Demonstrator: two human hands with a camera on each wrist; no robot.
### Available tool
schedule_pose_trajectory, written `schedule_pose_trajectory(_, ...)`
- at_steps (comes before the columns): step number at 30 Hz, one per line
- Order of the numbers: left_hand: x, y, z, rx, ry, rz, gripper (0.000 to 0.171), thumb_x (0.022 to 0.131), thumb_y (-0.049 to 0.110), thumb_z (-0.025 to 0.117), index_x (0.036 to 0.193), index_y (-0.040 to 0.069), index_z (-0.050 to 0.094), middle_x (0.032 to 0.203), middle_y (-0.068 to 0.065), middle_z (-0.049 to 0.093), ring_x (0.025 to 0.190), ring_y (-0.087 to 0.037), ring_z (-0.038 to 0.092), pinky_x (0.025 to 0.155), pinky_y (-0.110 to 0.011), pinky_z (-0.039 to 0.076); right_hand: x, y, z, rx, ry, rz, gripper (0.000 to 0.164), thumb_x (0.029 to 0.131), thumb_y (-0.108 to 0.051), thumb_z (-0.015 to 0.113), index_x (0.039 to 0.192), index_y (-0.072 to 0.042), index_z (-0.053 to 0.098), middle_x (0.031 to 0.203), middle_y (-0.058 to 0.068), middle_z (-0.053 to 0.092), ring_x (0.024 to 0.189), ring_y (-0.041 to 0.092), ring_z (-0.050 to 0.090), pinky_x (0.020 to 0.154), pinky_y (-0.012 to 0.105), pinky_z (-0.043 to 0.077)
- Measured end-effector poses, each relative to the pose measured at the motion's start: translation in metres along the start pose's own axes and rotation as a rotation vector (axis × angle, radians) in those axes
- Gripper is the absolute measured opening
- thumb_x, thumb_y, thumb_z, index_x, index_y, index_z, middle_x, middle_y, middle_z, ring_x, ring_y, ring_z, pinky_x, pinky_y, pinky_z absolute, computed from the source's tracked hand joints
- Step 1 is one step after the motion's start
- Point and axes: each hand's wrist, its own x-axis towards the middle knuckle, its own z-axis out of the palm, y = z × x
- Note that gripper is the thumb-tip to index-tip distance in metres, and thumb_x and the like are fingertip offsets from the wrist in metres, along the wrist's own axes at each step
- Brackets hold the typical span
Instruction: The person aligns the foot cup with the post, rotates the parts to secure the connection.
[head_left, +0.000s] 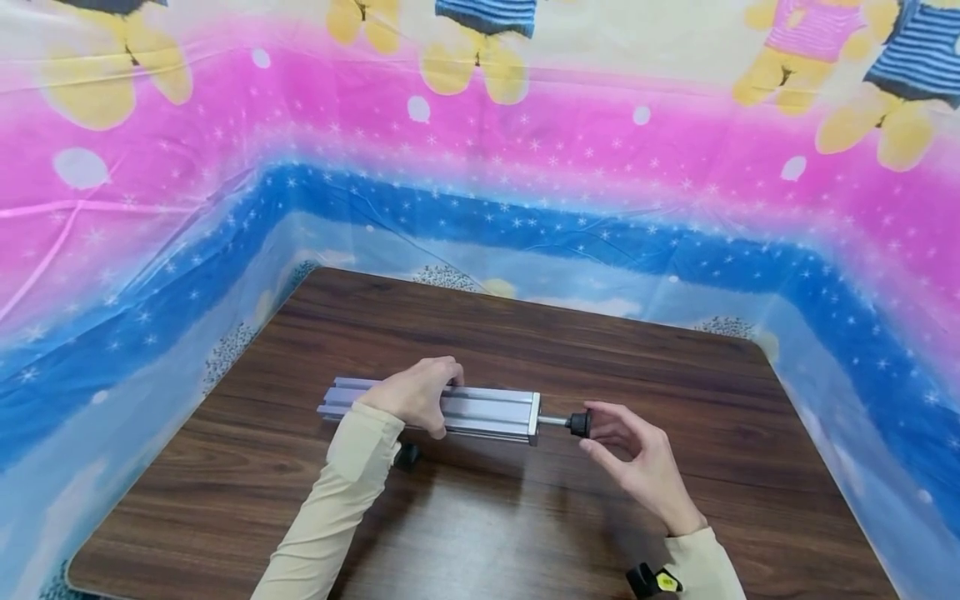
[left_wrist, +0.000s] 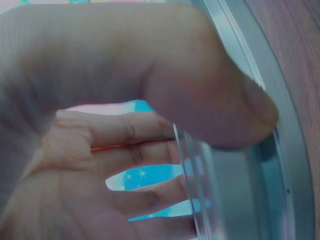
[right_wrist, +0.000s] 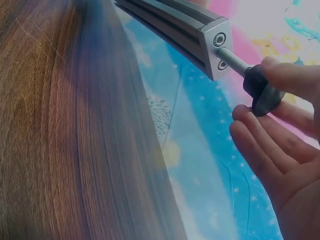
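A silver aluminium profile (head_left: 487, 412) with long grooves is held above the table. My left hand (head_left: 412, 396) grips it from above near its middle; in the left wrist view the thumb (left_wrist: 215, 95) presses one side, while the fingers (left_wrist: 145, 155) reach to the other. An end plate (right_wrist: 210, 47) with screws caps the profile's right end. A threaded rod (right_wrist: 234, 62) sticks out of that plate and carries a black knob (right_wrist: 261, 90) with a wing-like lobe. My right hand (head_left: 637, 454) holds the knob between thumb and fingers.
Beneath the hands lies a dark brown wood-grain table (head_left: 525, 350) with rounded corners. A printed pink, blue and white cloth (head_left: 480, 167) hangs around its back and sides. A black device (head_left: 652, 581) with a yellow label sits at the right wrist.
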Motion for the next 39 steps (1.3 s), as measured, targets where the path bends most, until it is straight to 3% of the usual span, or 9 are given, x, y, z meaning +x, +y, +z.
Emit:
schedule_pose_trajectory(5, -0.0007, 0.0003, 0.0016, -0.009, -0.008, 0.005, 0.053, 0.061, -0.001, 0.085, 0.109, 0.002, 0.062, 0.103, -0.008, 0.06, 0.088, -0.019, 0.053, 0.075, -0.035, 0.049, -0.0004, -0.0013, 0.002, -0.046, 0.021, 0.054, 0.033, 0.091, -0.008, 0.074, 0.123, -0.01, 0.068, 0.094, 0.005, 0.076, 0.082, 0.006, 0.071, 0.075, 0.022, 0.057)
schedule_pose_trajectory(15, -0.001, 0.0025, 0.0071, -0.03, -0.015, -0.015, 0.055, 0.063, 0.0, 0.085, 0.112, 0.003, 0.062, 0.106, -0.007, 0.059, 0.089, -0.019, 0.054, 0.076, -0.035, 0.05, 0.0018, -0.0018, 0.0016, -0.08, 0.033, 0.134, 0.011, 0.097, -0.016, 0.067, 0.106, -0.01, 0.072, 0.077, -0.001, 0.075, 0.064, 0.013, 0.071, 0.063, 0.025, 0.056)
schedule_pose_trajectory(18, -0.0018, 0.0022, 0.0072, -0.032, -0.008, -0.011, 0.055, 0.063, 0.0, 0.086, 0.113, 0.003, 0.062, 0.107, -0.007, 0.06, 0.09, -0.019, 0.054, 0.076, -0.035, 0.05, 0.0016, -0.0018, 0.0, -0.075, 0.01, 0.146, 0.016, 0.098, -0.017, 0.067, 0.113, -0.012, 0.07, 0.085, 0.002, 0.075, 0.07, 0.011, 0.072, 0.067, 0.026, 0.057)
schedule_pose_trajectory(20, -0.0018, 0.0017, 0.0069, -0.03, 0.0, 0.0, 0.055, 0.062, 0.001, 0.086, 0.112, 0.003, 0.062, 0.108, -0.008, 0.06, 0.09, -0.019, 0.054, 0.077, -0.035, 0.051, 0.0005, -0.0019, -0.0015, -0.072, -0.005, 0.131, 0.028, 0.096, -0.016, 0.069, 0.124, -0.017, 0.066, 0.098, 0.003, 0.075, 0.079, 0.009, 0.072, 0.072, 0.026, 0.057)
schedule_pose_trajectory(23, -0.0012, 0.0006, 0.0058, -0.015, 0.014, 0.016, 0.055, 0.061, 0.001, 0.086, 0.111, 0.002, 0.063, 0.107, -0.008, 0.061, 0.09, -0.019, 0.054, 0.077, -0.035, 0.05, -0.0003, -0.0021, -0.004, -0.032, -0.035, 0.06, 0.051, 0.091, -0.009, 0.075, 0.138, -0.02, 0.058, 0.12, 0.005, 0.07, 0.093, 0.011, 0.072, 0.081, 0.029, 0.058)
schedule_pose_trajectory(26, -0.0006, -0.0001, 0.0047, -0.008, 0.017, 0.02, 0.055, 0.061, 0.0, 0.085, 0.11, 0.002, 0.062, 0.106, -0.008, 0.061, 0.089, -0.019, 0.054, 0.077, -0.034, 0.05, 0.0005, -0.0013, -0.0055, 0.024, -0.06, -0.023, 0.059, 0.087, -0.001, 0.077, 0.141, -0.012, 0.055, 0.126, 0.009, 0.067, 0.098, 0.013, 0.071, 0.084, 0.031, 0.058)
schedule_pose_trajectory(30, -0.0014, 0.0003, 0.0044, -0.009, 0.013, 0.013, 0.055, 0.061, 0.0, 0.085, 0.111, 0.002, 0.062, 0.106, -0.008, 0.061, 0.089, -0.019, 0.053, 0.077, -0.034, 0.05, 0.002, -0.0004, -0.0053, 0.05, -0.054, -0.062, 0.053, 0.087, 0.003, 0.075, 0.136, -0.005, 0.059, 0.119, 0.014, 0.069, 0.095, 0.016, 0.072, 0.084, 0.028, 0.058)
schedule_pose_trajectory(39, -0.0009, 0.0017, 0.0045, 0.0, 0.01, -0.001, 0.054, 0.06, 0.0, 0.085, 0.11, 0.002, 0.062, 0.104, -0.008, 0.06, 0.087, -0.019, 0.053, 0.075, -0.034, 0.049, 0.0011, -0.0028, -0.0034, -0.015, -0.014, 0.023, 0.041, 0.091, -0.007, 0.074, 0.131, -0.012, 0.065, 0.1, 0.005, 0.075, 0.087, 0.01, 0.071, 0.08, 0.023, 0.057)
